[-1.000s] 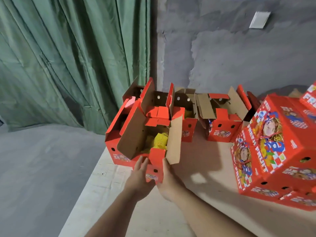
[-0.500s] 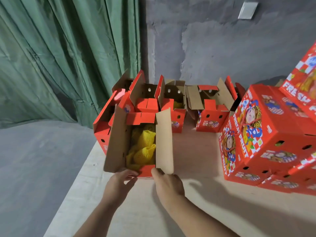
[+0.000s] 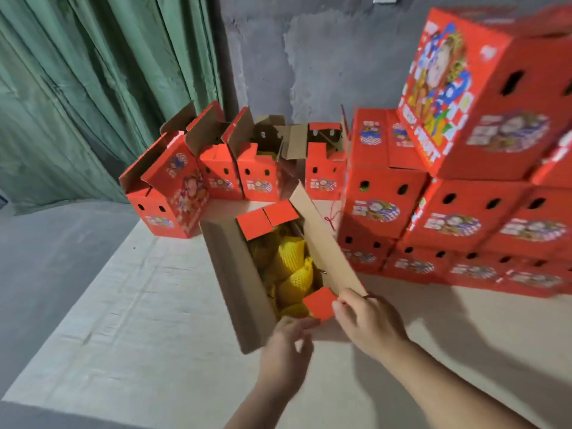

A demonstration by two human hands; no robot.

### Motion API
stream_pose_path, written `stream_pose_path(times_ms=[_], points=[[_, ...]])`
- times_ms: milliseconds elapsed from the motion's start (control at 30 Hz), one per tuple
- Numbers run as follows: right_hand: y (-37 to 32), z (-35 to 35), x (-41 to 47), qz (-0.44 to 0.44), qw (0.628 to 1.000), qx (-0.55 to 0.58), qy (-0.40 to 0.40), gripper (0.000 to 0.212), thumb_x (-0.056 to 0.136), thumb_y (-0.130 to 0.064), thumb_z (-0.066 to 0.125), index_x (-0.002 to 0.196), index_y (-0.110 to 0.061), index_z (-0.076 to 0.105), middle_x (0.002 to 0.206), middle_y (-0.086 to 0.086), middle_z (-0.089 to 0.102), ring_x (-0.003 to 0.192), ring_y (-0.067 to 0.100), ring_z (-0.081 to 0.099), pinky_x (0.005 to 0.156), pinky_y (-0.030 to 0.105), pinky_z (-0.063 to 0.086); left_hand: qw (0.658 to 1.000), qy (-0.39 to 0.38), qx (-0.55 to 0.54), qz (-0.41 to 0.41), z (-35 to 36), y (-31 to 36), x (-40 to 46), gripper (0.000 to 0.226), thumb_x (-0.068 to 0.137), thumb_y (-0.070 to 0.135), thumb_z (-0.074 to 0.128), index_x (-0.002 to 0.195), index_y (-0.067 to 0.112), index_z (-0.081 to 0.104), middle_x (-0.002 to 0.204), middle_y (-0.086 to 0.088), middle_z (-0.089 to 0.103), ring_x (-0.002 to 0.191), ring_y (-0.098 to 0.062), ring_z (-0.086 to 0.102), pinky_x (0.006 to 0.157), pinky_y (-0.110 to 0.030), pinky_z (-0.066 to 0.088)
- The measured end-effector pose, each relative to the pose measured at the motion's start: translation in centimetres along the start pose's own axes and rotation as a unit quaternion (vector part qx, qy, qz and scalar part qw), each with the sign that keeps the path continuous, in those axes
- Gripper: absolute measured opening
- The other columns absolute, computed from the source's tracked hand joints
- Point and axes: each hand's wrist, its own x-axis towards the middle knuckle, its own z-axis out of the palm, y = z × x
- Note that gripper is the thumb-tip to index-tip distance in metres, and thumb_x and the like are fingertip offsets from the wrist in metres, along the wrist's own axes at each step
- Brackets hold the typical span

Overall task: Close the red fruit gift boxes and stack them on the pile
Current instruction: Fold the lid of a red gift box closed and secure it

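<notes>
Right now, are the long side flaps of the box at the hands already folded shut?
No: both brown side flaps of the near box stand open, with yellow netted fruit showing between them.

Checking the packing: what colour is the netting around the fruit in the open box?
Yellow foam netting, seen best in the head view, inside the open box.

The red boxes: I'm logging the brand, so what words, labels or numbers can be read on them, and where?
"FRUIT": only a likely reading, smeared white letters on the printed face of the top box of the pile.
Round labels on the stacked closed boxes: too blurred to read.
Labels on the open boxes at the back: too small and blurred.
No numbers can be read.
</notes>
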Motion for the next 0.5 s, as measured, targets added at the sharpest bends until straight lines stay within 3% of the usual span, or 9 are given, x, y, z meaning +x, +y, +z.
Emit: stream_pose_path(times_ms=[100, 200, 233, 300, 367, 500], points=[[7.3, -3.5, -3.2, 0.05, 0.999, -0.004, -0.015, 0.019, 0.094, -0.05, 0.059, 0.092, -0.031, 0.057, 0.07, -0.002, 0.07, 0.068, 0.031, 0.068, 0.05, 0.033, 0.039, 0.996, -0.085, -0.017, -0.002, 6.9, 7.6, -2.9, 0.055, 0.097, 0.017, 0.058, 0.149, 0.033, 0.052, 0.138, 0.004, 0.048, 0.13, -0.014, 0.053, 0.111, -0.029, 0.043], [13.2, -6.7, -4.7, 0.112, 0.993, 0.009, -0.038, 0.008, 0.092, -0.041, 0.067, 0.094, -0.035, 0.064, 0.079, -0.004, 0.073, 0.077, 0.034, 0.07, 0.061, 0.04, 0.053, 0.969, -0.244, -0.013, 0.032, 11.1, 13.0, -4.3, 0.076, 0.102, 0.03, 0.061, 0.164, 0.035, 0.019, 0.158, 0.001, 0.025, 0.145, -0.024, 0.04, 0.119, -0.032, 0.036], [15.0, -7.6, -4.9, 0.132, 0.99, 0.015, -0.047, 0.005, 0.093, -0.04, 0.067, 0.095, -0.036, 0.066, 0.084, -0.005, 0.074, 0.081, 0.032, 0.07, 0.066, 0.041, 0.055, 0.952, -0.299, 0.008, 0.067, 11.8, 14.2, -4.5, 0.078, 0.103, 0.032, 0.063, 0.165, 0.031, 0.017, 0.162, -0.003, 0.025, 0.147, -0.025, 0.037, 0.12, -0.033, 0.034], [17.7, -9.2, -4.9, 0.149, 0.986, 0.024, -0.067, 0.009, 0.097, -0.04, 0.064, 0.103, -0.039, 0.071, 0.097, -0.008, 0.076, 0.091, 0.028, 0.071, 0.074, 0.04, 0.056, 0.916, -0.371, 0.055, 0.144, 12.8, 15.5, -4.5, 0.065, 0.103, 0.031, 0.064, 0.16, 0.022, 0.036, 0.157, -0.011, 0.041, 0.144, -0.027, 0.041, 0.118, -0.036, 0.036], [19.4, -10.1, -4.8, 0.156, 0.985, 0.02, -0.074, 0.016, 0.1, -0.041, 0.061, 0.11, -0.039, 0.073, 0.107, -0.008, 0.076, 0.099, 0.026, 0.071, 0.078, 0.037, 0.055, 0.899, -0.405, 0.066, 0.154, 13.3, 16.0, -4.1, 0.047, 0.104, 0.032, 0.064, 0.148, 0.018, 0.056, 0.147, -0.008, 0.057, 0.134, -0.025, 0.054, 0.113, -0.035, 0.042], [20.3, -9.3, -5.6, 0.184, 0.98, 0.054, -0.059, 0.014, 0.103, -0.037, 0.057, 0.113, -0.037, 0.067, 0.108, -0.005, 0.074, 0.099, 0.026, 0.069, 0.079, 0.036, 0.053, 0.929, -0.355, 0.045, 0.093, 11.3, 13.6, -2.0, 0.03, 0.104, 0.031, 0.063, 0.131, 0.018, 0.069, 0.128, 0.001, 0.071, 0.112, -0.011, 0.066, 0.096, -0.022, 0.051]])
